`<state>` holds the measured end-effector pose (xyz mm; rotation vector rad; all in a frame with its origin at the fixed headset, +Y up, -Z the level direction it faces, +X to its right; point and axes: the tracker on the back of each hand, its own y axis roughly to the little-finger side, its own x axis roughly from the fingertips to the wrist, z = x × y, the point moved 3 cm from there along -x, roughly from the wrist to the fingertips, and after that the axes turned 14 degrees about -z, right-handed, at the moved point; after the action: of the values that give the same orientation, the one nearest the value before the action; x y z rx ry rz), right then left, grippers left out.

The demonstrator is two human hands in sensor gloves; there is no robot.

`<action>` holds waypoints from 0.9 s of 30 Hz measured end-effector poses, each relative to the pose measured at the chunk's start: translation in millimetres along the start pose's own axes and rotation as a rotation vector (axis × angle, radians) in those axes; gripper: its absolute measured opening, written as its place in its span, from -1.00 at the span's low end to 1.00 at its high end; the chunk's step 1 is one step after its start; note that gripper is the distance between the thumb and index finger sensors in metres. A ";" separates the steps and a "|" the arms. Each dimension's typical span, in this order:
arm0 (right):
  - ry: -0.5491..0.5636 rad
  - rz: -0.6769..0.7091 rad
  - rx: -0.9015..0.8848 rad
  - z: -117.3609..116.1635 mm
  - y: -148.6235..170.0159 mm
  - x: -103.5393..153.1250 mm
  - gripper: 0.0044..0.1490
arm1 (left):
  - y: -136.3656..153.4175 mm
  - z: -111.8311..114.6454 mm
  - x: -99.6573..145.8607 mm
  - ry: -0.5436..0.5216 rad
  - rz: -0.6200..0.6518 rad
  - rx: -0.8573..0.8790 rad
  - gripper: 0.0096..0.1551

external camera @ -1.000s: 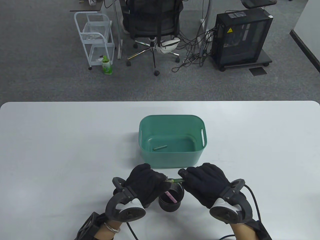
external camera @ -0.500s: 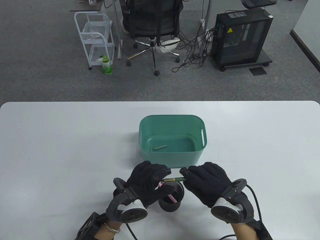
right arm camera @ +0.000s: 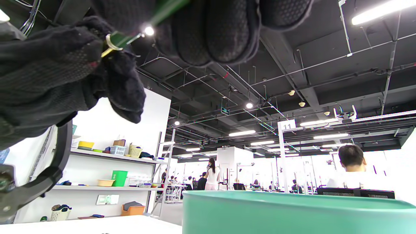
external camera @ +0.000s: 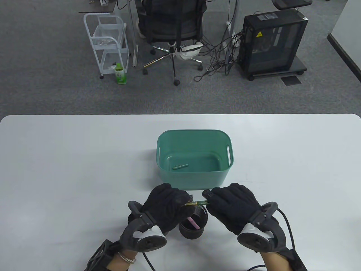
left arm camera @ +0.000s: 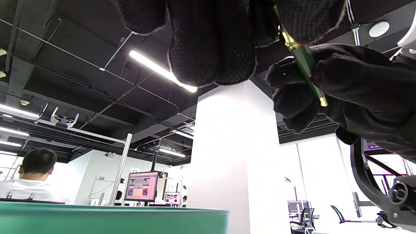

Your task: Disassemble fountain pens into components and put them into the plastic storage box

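Observation:
A green fountain pen with gold rings lies level between both hands, just above a black mesh pen cup. My left hand pinches its left end, and my right hand grips its right end. The left wrist view shows the green pen running between the two gloves, a gold band near my left fingers. It appears in the right wrist view as a green pen held at both ends. A pink pen stands in the cup. The green storage box holds one green pen part.
The box stands just beyond my hands, mid-table. Its rim fills the bottom of both wrist views as the green box and the green box. White table spreads left and right. Beyond the far edge are a chair, cart and computer tower.
Half a second ago my left hand's fingers were loosened and a pink pen end showed beside them. Now they have closed back on the green pen's left end. The right hand barely moved.

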<state>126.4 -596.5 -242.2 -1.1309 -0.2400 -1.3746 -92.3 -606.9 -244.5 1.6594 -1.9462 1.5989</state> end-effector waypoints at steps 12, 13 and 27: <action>-0.001 0.004 -0.005 0.0 -1.5 0.0 -0.46 | 1.4 -0.7 -0.1 -0.017 -0.005 0.015 -0.48; -0.001 0.004 -0.004 0.0 -1.6 0.1 -0.46 | 1.5 -0.7 -0.2 -0.018 -0.006 0.015 -0.46; -0.007 0.010 -0.002 -0.9 -3.7 0.4 -0.47 | 4.7 -0.2 -0.2 -0.005 -0.022 0.022 -0.24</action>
<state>123.0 -596.7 -240.6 -1.1376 -0.2382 -1.3626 -96.0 -607.4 -247.4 1.6884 -1.9123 1.6156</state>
